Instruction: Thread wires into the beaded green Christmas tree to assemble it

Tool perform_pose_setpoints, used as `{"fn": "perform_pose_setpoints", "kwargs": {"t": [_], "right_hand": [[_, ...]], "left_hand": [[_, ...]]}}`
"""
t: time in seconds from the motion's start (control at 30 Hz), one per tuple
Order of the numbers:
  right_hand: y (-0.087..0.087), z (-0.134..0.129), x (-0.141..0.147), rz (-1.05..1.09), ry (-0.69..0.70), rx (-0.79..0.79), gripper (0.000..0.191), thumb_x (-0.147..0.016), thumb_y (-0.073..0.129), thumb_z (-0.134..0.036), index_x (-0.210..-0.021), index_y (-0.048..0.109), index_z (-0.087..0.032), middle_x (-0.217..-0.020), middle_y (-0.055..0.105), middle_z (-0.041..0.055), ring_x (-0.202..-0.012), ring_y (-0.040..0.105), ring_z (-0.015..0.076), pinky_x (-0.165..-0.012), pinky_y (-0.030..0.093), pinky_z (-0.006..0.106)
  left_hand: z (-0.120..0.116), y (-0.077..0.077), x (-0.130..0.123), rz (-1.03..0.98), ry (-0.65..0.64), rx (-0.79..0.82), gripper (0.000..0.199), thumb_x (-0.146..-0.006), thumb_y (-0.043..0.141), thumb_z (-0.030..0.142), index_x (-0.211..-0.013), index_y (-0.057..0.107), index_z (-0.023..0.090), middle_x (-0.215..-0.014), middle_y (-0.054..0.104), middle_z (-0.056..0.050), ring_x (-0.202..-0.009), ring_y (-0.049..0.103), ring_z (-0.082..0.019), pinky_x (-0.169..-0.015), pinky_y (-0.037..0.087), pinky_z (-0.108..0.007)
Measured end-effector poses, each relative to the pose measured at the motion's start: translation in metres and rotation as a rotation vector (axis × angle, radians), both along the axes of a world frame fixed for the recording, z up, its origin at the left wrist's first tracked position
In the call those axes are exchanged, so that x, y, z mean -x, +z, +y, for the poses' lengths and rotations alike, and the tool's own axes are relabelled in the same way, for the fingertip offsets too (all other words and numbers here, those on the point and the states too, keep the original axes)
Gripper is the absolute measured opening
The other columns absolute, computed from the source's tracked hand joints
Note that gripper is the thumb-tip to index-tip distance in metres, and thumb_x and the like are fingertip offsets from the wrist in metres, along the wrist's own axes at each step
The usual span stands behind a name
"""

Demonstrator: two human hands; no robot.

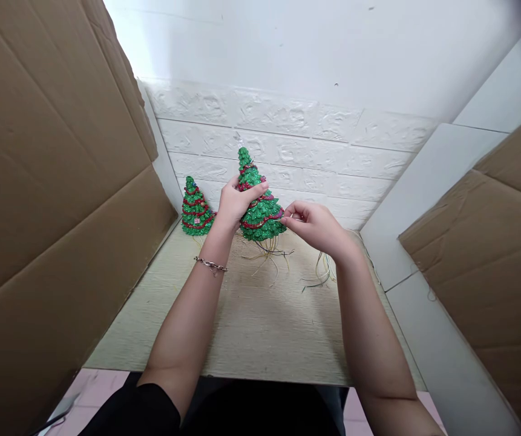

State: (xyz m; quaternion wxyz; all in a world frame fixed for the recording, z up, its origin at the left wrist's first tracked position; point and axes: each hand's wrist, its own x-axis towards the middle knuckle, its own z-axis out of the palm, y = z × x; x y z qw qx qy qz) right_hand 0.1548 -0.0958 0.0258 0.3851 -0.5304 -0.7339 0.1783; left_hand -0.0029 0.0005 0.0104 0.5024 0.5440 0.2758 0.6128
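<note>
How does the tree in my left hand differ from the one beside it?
Your left hand grips the held tree; no hand holds the standing tree. The held tree looks larger than the standing tree. More wires show beneath the held tree than the standing tree. Both are green with red garlands.

Seen from the middle of the pale wooden counter point(269, 339), there is room to slide in from 6 o'clock, between the left arm point(196, 303) and right arm point(369, 321). The glittery green cone-shaped tree with red trim point(262, 212) blocks 12 o'clock, before the white brick-patterned wall point(287, 139). Another green tree point(195, 209) blocks 10 o'clock. The left hand point(235, 203) fills the gap between them. Thin loose wires point(320, 280) could snag at 2 o'clock. Brown cardboard point(60, 181) stops 9 o'clock.
</note>
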Motion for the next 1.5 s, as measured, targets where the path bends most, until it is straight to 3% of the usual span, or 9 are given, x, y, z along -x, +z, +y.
{"fn": "perform_pose_setpoints", "kwargs": {"t": [0.33, 0.67, 1.07, 1.5], "right_hand": [[-0.003, 0.004, 0.002, -0.078, -0.134, 0.027, 0.017, -0.084, 0.054, -0.012, -0.068, 0.057, -0.014, -0.062, 0.050, -0.0031, -0.059, 0.043, 0.0117, -0.059, 0.030, 0.023], [-0.001, 0.002, 0.004, -0.157, -0.143, 0.033, 0.022, -0.085, 0.053, -0.007, -0.064, 0.052, -0.013, -0.061, 0.050, -0.0032, -0.058, 0.042, 0.0106, -0.059, 0.029, 0.023], [-0.005, 0.003, 0.009, -0.335, -0.225, -0.178, 0.017, -0.086, 0.060, -0.005, -0.073, 0.054, -0.015, -0.068, 0.053, -0.0020, -0.062, 0.045, 0.0126, -0.059, 0.026, 0.024], [-0.003, 0.003, 0.016, -0.359, -0.264, -0.296, 0.013, -0.089, 0.056, -0.013, -0.078, 0.050, -0.016, -0.074, 0.055, 0.0005, -0.066, 0.048, 0.0140, -0.060, 0.028, 0.025]], "left_hand": [[0.000, 0.002, -0.001, -0.039, 0.005, 0.006, 0.044, -0.052, 0.084, 0.037, -0.081, 0.061, 0.014, -0.076, 0.064, -0.003, -0.063, 0.057, -0.013, -0.058, 0.048, -0.025], [0.000, 0.001, -0.003, -0.024, -0.009, 0.007, 0.052, -0.044, 0.088, 0.037, -0.081, 0.061, 0.013, -0.075, 0.064, -0.004, -0.061, 0.057, -0.012, -0.056, 0.048, -0.024], [0.001, -0.001, -0.007, -0.095, -0.018, 0.041, 0.051, -0.044, 0.088, 0.036, -0.080, 0.061, 0.013, -0.074, 0.063, -0.004, -0.059, 0.056, -0.012, -0.055, 0.049, -0.026], [0.003, -0.001, -0.006, -0.283, -0.115, 0.194, 0.047, -0.043, 0.088, 0.036, -0.074, 0.060, 0.014, -0.069, 0.062, -0.003, -0.057, 0.055, -0.012, -0.056, 0.048, -0.025]]}}
